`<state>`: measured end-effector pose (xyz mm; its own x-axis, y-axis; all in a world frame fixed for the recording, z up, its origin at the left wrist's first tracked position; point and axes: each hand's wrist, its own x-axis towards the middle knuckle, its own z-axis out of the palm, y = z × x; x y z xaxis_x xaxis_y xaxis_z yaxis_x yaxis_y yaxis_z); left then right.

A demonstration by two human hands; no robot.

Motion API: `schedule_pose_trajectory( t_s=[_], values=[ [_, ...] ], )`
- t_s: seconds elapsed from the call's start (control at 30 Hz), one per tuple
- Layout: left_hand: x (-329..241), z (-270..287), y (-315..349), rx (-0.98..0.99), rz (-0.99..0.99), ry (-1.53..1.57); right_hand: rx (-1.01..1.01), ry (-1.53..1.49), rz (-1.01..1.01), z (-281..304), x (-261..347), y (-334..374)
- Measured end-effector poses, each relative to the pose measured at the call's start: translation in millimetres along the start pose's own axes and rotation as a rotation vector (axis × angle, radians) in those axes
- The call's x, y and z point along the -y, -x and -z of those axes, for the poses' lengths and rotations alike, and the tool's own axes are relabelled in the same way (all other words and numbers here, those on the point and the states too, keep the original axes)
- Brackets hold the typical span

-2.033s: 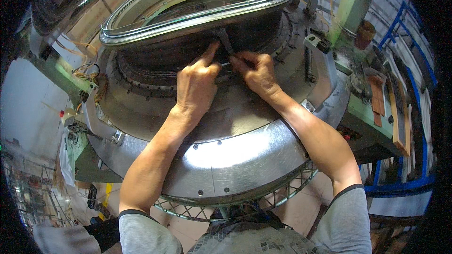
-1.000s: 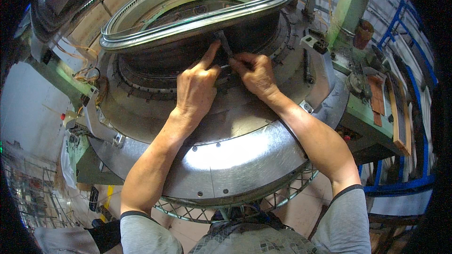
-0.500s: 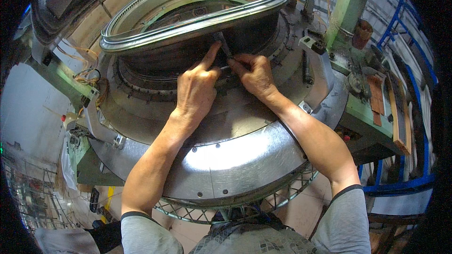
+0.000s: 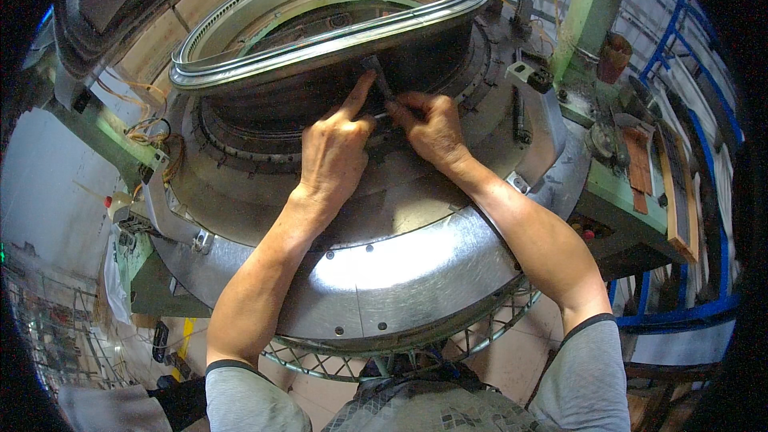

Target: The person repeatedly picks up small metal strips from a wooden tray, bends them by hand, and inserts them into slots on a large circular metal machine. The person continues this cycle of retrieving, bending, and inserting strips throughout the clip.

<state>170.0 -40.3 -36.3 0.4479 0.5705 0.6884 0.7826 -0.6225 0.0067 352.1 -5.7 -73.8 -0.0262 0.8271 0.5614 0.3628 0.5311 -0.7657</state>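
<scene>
- Both hands are up at the dark inner wall of the big round metal casing (image 4: 376, 272), working side by side just under the bright elongated ring (image 4: 320, 52).
- The left hand (image 4: 336, 156) lies palm-down on the casing's stepped ledge, index finger stretched out and pressing on the dark wall, the other fingers curled under.
- The right hand (image 4: 432, 128) is closed in a pinch around a small dark tool (image 4: 376, 72), whose tip points up toward the ring's lower edge, just beyond the left fingertip.
- The tool sits between the two hands, touching or nearly touching the wall; what exactly its tip meets is too small to tell.
- By my read, this is the fine fitting step: one finger steadies the spot while the tool works on something small there.
- The next move calls for a light, controlled turn or push of the tool, with the left finger holding firm so nothing slips off the ledge.
- Off beyond the right hand, a green frame (image 4: 588, 0) and a cluttered surface (image 4: 640, 168) stand well apart from the work.
</scene>
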Motion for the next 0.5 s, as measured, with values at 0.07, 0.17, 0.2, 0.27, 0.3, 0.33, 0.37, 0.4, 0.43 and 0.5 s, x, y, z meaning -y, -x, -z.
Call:
schedule_pose_trajectory(
  t_s=[0.07, 0.17, 0.2, 0.27, 0.3, 0.33, 0.37, 0.4, 0.43, 0.5],
  values=[
    [0.5, 0.2, -0.2, 0.001, -0.006, 0.0, 0.001, -0.004, -0.009, 0.4, 0.7, 0.4],
    [0.9, 0.1, -0.4, -0.038, -0.043, 0.01, 0.01, 0.0, -0.021, 0.6, 1.8, 0.5],
    [1.1, 0.1, -0.4, -0.026, -0.034, 0.009, 0.015, 0.004, -0.024, 0.6, 2.1, 0.5],
    [1.3, -0.2, -0.4, -0.02, -0.029, 0.009, 0.016, 0.018, -0.023, 0.6, 2.0, 0.3],
    [1.4, -0.4, -0.5, -0.021, -0.029, 0.011, 0.013, 0.028, -0.019, 0.5, 1.8, 0.2],
    [1.4, -0.6, -0.6, -0.021, -0.029, 0.012, 0.009, 0.038, -0.015, 0.4, 1.4, 0.0],
    [1.3, -0.8, -0.7, -0.029, -0.036, 0.017, 0.01, 0.049, -0.015, 0.2, 0.9, -0.2],
    [1.3, -0.9, -0.9, -0.018, -0.029, 0.01, 0.011, 0.061, -0.015, 0.1, 0.3, -0.4],
    [1.2, -0.9, -1.1, -0.015, -0.03, 0.006, 0.008, 0.076, -0.015, -0.1, -0.2, -0.7],
    [0.9, -0.9, -1.6, -0.01, -0.029, 0.002, 0.003, 0.053, 0.001, -0.7, -1.2, -1.1]
  ],
)
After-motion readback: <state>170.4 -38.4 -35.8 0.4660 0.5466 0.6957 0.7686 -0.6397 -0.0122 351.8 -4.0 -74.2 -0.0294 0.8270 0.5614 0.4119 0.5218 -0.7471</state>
